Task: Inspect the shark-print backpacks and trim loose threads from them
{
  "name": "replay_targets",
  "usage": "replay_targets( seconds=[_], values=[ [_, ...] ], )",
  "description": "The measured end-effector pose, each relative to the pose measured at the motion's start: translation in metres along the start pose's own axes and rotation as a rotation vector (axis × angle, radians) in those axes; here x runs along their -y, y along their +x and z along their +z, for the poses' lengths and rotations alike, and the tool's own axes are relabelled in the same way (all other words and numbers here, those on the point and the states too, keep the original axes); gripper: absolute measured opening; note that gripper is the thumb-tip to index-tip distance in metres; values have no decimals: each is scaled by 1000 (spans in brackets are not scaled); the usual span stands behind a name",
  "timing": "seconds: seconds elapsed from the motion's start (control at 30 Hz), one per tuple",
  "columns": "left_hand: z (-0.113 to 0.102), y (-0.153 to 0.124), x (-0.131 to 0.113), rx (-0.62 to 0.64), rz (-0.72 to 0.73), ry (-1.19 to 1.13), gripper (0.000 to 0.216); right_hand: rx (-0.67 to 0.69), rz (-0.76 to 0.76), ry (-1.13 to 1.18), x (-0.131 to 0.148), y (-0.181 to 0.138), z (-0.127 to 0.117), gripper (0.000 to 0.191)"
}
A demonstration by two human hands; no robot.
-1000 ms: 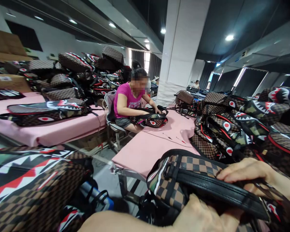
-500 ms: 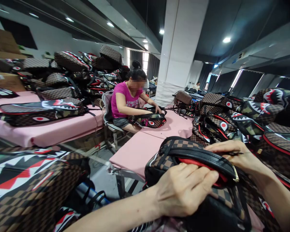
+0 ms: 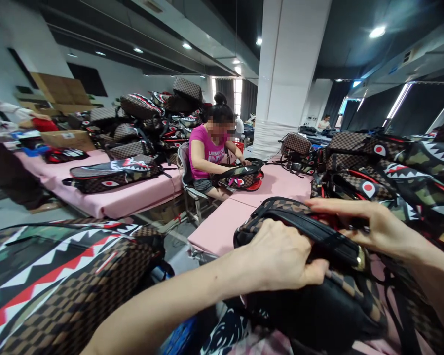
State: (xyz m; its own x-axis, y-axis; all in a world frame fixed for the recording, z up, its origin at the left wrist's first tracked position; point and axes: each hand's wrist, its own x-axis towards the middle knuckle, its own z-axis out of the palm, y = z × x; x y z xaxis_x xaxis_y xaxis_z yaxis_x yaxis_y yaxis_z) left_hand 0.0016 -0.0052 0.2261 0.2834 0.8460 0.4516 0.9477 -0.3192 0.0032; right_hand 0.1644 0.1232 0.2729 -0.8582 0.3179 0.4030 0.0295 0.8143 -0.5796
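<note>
The left hand (image 3: 286, 256) is resting bent fingers on the checked bag (image 3: 314, 308) sitting at the pink tabletop's (image 3: 218, 230) near end, looking soft and probably light. Its black strap (image 3: 342, 246) is looking best for holding. The right hand (image 3: 370, 224) is touching it with straight fingers. I can't tell if either hand is pinching.

The bag (image 3: 257, 229) I hold looks like smooth leather or coated cloth, its lower black panel (image 3: 307, 315) matt, its strap (image 3: 335, 249) faintly glossy, its buckle (image 3: 361, 257) shiny metal. Ahead I see a matt cloth table cover (image 3: 218, 224), a far-left cardboard box (image 3: 68, 140) and wrinkled, glossy plastic film (image 3: 272, 138) beyond.
</note>
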Motion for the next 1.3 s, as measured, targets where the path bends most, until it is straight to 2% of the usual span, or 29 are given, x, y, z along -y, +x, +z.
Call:
replay_targets(
  seconds=[0.07,0.1,0.17,0.2,0.23,0.27,0.3,0.37,0.43,0.47,0.57,0.63,0.7,0.77,0.83,0.9,0.93,1.03,1.07,1.13,1.23,1.3],
  values=[
    [-1,4,6,-28,58,5,39,-79,44,-43,-9,4,-4,39],
    [-1,3,11,-65,131,-18,36,-116,76,-43,-13,4,-5,34],
    [-1,-3,23,-221,302,-133,29,-167,127,-30,-21,3,-4,27],
    [-1,-5,30,-344,318,-209,27,-189,149,-24,-23,3,-2,27],
    [0,-7,38,-470,260,-286,26,-212,168,-18,-26,2,0,27],
    [0,-6,47,-566,142,-359,25,-232,187,-11,-28,2,2,28],
    [1,-4,55,-602,3,-428,23,-250,204,-6,-30,3,4,29],
    [5,6,69,-492,-175,-559,23,-278,240,-7,-32,5,8,32],
    [11,17,78,-334,-181,-677,26,-289,279,-15,-35,8,11,35],
    [14,20,81,-297,-189,-741,28,-295,304,-21,-36,9,12,37],
    [22,25,84,-336,-354,-998,46,-324,387,-23,-37,11,16,40],
    [22,27,86,-285,-445,-1089,51,-318,441,-2,-36,11,18,40],
    [15,33,88,-123,-424,-995,37,-292,479,42,-34,12,20,41],
    [3,42,86,73,-277,-791,22,-287,511,83,-33,13,20,41],
    [-8,51,81,204,-91,-559,23,-296,533,112,-33,14,18,41],
    [-15,57,73,238,44,-323,27,-310,540,138,-35,16,16,39],
    [-16,59,69,215,64,-224,27,-321,539,152,-37,17,15,38],
    [-11,60,65,74,-26,-130,17,-351,553,202,-42,18,13,36],
    [-7,59,67,37,-82,-203,17,-350,561,222,-43,18,12,36],
    [3,60,74,16,-229,-502,26,-318,562,262,-44,16,11,35],
    [18,61,83,87,-446,-1020,38,-214,536,289,-43,11,5,35],
    [26,64,85,116,-516,-1193,41,-134,522,280,-42,8,0,36]
  ],
)
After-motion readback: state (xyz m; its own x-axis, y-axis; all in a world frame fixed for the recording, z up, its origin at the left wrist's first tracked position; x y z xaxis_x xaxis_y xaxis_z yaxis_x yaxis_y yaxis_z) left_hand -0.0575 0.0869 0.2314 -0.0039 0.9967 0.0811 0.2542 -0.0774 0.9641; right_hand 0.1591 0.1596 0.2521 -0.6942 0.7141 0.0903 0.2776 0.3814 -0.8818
